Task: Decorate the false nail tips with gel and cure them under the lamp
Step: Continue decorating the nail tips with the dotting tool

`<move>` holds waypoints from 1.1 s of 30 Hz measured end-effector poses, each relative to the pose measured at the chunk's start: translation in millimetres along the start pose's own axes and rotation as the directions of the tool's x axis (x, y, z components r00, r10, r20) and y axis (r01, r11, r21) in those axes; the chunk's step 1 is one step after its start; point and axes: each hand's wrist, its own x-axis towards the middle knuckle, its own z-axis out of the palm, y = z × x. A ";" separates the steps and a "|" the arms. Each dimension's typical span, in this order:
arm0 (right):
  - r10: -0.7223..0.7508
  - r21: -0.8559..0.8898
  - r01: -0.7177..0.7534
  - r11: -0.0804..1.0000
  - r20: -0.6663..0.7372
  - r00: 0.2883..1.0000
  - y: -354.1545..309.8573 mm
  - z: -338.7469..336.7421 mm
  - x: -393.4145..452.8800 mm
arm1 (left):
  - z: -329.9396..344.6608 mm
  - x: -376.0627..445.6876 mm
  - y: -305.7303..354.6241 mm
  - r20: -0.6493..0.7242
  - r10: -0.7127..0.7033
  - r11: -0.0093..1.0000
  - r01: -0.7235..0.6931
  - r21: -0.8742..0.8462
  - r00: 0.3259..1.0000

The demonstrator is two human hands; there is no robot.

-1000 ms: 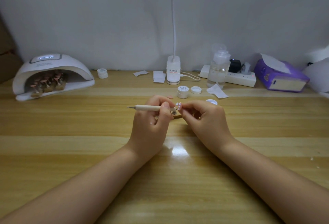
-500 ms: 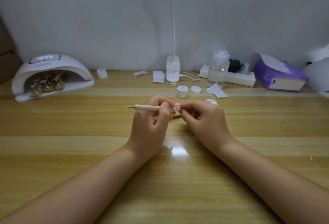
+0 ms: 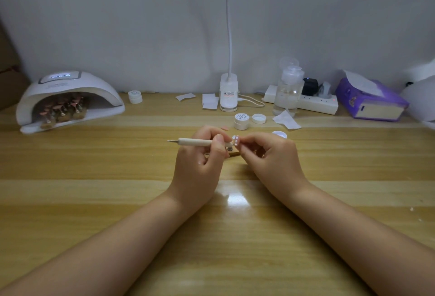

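My left hand grips a beige dotting pen that lies level, its metal point aimed left. Just right of it a false nail tip with white dots sits on a small stand with a gold base on the table. My right hand pinches that nail tip between thumb and forefinger. A white curing lamp stands at the far left, lit, with several pink nail tips on stands inside. A white gel jar and its lid stand behind my hands.
A loose pink tip lies near the jar, and an open white pot sits behind my right hand. Along the wall are another jar, a desk lamp base, a pump bottle, a power strip, paper wipes and a purple tissue pack.
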 end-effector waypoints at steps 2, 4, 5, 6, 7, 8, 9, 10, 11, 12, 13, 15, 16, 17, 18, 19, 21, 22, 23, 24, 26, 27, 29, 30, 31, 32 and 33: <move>-0.002 0.000 0.002 1.000 0.000 1.000 0.0 -0.1 -0.1 | -0.1 -0.1 -0.3 -0.003 -0.005 1.000 0.005 -0.002 1.000; 0.001 0.005 -0.001 1.000 -0.003 1.000 0.5 -0.6 0.0 | -0.2 -0.3 -0.3 -0.014 -0.012 1.000 0.012 -0.005 1.000; -0.001 0.006 0.001 1.000 -0.005 1.000 0.7 -0.8 0.1 | -0.2 -0.1 -0.3 -0.025 -0.010 1.000 0.010 -0.017 1.000; -0.004 0.004 0.004 1.000 -0.009 1.000 0.7 -0.6 0.0 | -0.2 0.0 -0.3 -0.039 0.000 0.999 -0.001 -0.034 0.999; -0.008 0.002 0.008 1.000 -0.013 1.000 0.8 -0.5 0.0 | -0.3 0.3 -0.5 -0.054 0.016 0.999 -0.019 -0.048 0.998; -0.011 0.001 0.011 1.000 -0.019 1.000 0.7 -0.1 -0.1 | -0.6 0.7 -0.7 -0.066 0.031 0.998 -0.035 -0.061 0.997; -0.011 0.001 0.011 1.000 -0.024 1.000 0.8 0.1 -0.1 | -0.9 1.0 -1.0 -0.075 0.039 0.996 -0.045 -0.072 0.996; -0.009 0.003 0.009 1.000 -0.027 1.000 1.0 0.5 0.0 | -1.3 1.2 -1.4 -0.078 0.043 0.996 -0.049 -0.079 0.996; -0.007 0.004 0.007 1.000 -0.029 1.000 1.4 0.7 0.1 | -1.7 1.2 -1.7 -0.077 0.045 0.996 -0.051 -0.079 0.996; -0.004 0.002 0.004 1.000 -0.030 1.000 1.7 1.0 0.2 | -1.7 1.3 -2.0 -0.073 0.044 0.996 -0.050 -0.074 0.996; -0.002 0.000 0.002 1.000 -0.031 1.000 2.0 1.0 0.1 | -1.3 1.2 -2.2 -0.066 0.041 0.997 -0.046 -0.067 0.997; 0.003 0.002 -0.003 1.000 -0.029 1.000 2.4 0.7 -0.2 | -0.1 0.8 -1.8 -0.049 0.028 0.998 -0.031 -0.063 0.998; 0.003 0.003 -0.003 1.000 -0.027 1.000 2.4 0.4 -0.4 | 0.3 0.5 -1.6 -0.039 0.020 0.998 -0.023 -0.064 0.999; 0.002 0.003 -0.002 1.000 -0.024 1.000 2.4 0.3 -0.4 | 0.7 0.4 -1.3 -0.031 0.014 0.998 -0.016 -0.062 0.999; 0.000 0.002 0.000 1.000 -0.023 1.000 2.4 0.1 -0.5 | 0.6 0.1 -1.2 -0.024 0.010 0.998 -0.011 -0.057 1.000; -0.002 0.000 0.002 1.000 -0.023 1.000 2.4 0.3 -0.3 | 0.7 0.2 -1.0 -0.019 0.008 0.999 -0.009 -0.052 1.000; 0.000 0.000 0.000 1.000 -0.024 1.000 2.2 0.5 0.0 | 0.8 0.3 -0.7 -0.020 0.003 0.999 -0.004 -0.044 1.000; 0.002 0.002 -0.002 1.000 -0.022 1.000 2.1 0.5 0.1 | 1.0 0.6 -0.4 -0.022 0.001 0.999 -0.002 -0.038 1.000; 0.004 0.002 -0.004 1.000 -0.018 1.000 2.0 0.4 -0.1 | 1.2 0.6 0.0 -0.022 -0.002 1.000 0.001 -0.032 1.000; 0.005 0.003 -0.005 1.000 -0.014 1.000 2.0 0.3 -0.1 | 1.5 0.5 0.6 -0.020 -0.005 1.000 0.005 -0.027 1.000; 0.008 0.005 -0.008 1.000 -0.009 1.000 2.1 -0.2 -0.1 | 1.3 -0.1 1.3 -0.017 -0.009 1.000 0.009 -0.017 1.000; 0.009 0.006 -0.009 1.000 -0.008 1.000 2.0 -0.3 0.0 | 1.1 -0.3 1.4 -0.018 -0.009 1.000 0.009 -0.014 1.000; 0.007 0.007 -0.007 1.000 -0.009 1.000 1.7 0.1 0.5 | 0.5 -0.5 1.0 -0.024 -0.006 1.000 0.006 -0.011 1.000; 0.006 0.008 -0.006 1.000 -0.010 1.000 1.6 0.2 0.5 | 0.3 -0.5 0.7 -0.027 -0.001 1.000 0.001 -0.007 1.000; 0.006 0.010 -0.005 1.000 -0.010 1.000 1.6 0.3 0.6 | 0.2 -0.4 0.6 -0.027 0.003 1.000 -0.003 -0.003 1.000; 0.005 0.010 -0.005 1.000 -0.011 1.000 1.7 0.2 0.4 | 0.4 -0.2 0.4 -0.025 0.003 1.000 -0.003 0.000 1.000; 0.004 0.011 -0.004 1.000 -0.011 1.000 1.8 0.0 0.3 | 0.5 -0.2 0.3 -0.023 0.000 1.000 0.000 0.003 1.000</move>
